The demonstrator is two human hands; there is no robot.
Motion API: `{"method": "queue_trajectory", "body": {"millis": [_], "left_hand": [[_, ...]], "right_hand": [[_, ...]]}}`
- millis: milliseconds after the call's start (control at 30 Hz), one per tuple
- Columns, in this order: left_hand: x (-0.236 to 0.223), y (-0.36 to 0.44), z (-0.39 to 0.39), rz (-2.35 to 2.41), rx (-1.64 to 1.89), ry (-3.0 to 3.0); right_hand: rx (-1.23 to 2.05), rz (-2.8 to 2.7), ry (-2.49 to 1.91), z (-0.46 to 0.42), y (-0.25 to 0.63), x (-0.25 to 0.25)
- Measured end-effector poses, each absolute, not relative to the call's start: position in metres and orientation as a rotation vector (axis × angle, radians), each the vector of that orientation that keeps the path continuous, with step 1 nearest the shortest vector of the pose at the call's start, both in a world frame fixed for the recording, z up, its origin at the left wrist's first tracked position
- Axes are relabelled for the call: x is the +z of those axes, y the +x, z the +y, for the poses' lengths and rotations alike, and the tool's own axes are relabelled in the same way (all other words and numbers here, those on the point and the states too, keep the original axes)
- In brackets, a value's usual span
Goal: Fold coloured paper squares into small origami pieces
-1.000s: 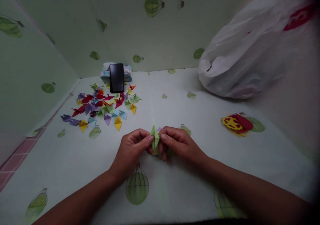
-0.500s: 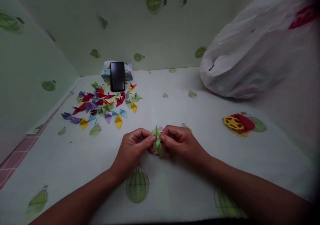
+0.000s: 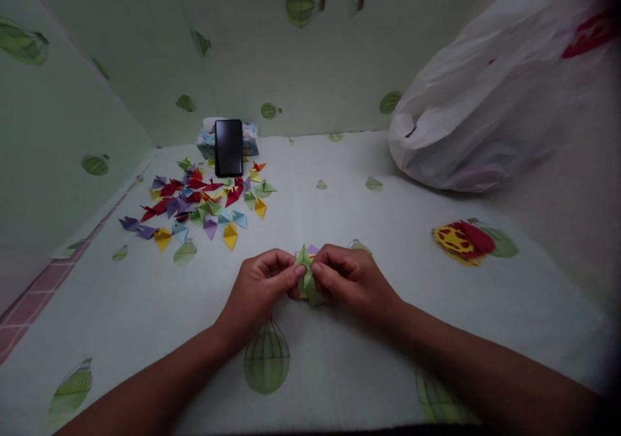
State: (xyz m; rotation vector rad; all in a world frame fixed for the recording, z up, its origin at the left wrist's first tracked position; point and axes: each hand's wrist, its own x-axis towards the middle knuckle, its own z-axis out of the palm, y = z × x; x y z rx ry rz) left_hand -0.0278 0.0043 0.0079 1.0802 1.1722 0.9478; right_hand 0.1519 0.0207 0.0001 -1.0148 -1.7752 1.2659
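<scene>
A piece of folded green origami paper [image 3: 306, 284] is pinched between my two hands, its narrow point facing away from me. My left hand [image 3: 264, 284] grips its left side between thumb and fingers. On the other side, my right hand [image 3: 352, 281] holds the right edge in the same kind of pinch. Beneath the green piece, the edges of a stack of coloured paper [image 3: 313, 250] show purple and yellow. Part of the folded piece is covered by my fingertips.
Many folded paper cranes [image 3: 208, 206] in several colours lie at the back left. Behind them a black phone [image 3: 228, 148] leans on a tissue box [image 3: 251, 140]. Red and yellow paper cutouts [image 3: 460, 242] lie at right, with a white plastic bag [image 3: 451, 132] farther back.
Both hands keep their pinch on the green paper and have barely moved. The lower part of the green piece has shifted very slightly.
</scene>
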Motion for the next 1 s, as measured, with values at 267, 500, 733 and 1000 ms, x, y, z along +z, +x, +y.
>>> {"method": "queue_trajectory", "body": {"millis": [267, 500, 733, 1000], "left_hand": [[0.0055, -0.028, 0.0051, 1.103, 0.922, 1.042], [0.0076, -0.0283, 0.0037, 1.147, 0.925, 1.079], [0.0084, -0.0265, 0.0047, 1.185, 0.919, 1.097], [0.0114, -0.0251, 0.0039, 1.162, 0.914, 1.092]], "right_hand": [[1.814, -1.404, -0.877, 0.0263, 0.1536, -0.0016], [1.712, -1.486, -0.956, 0.0247, 0.1526, 0.0021], [1.269, -1.75, -1.084, 0.0219, 0.1508, -0.0005], [1.167, -1.808, -1.034, 0.0213, 0.151, -0.0002]]}}
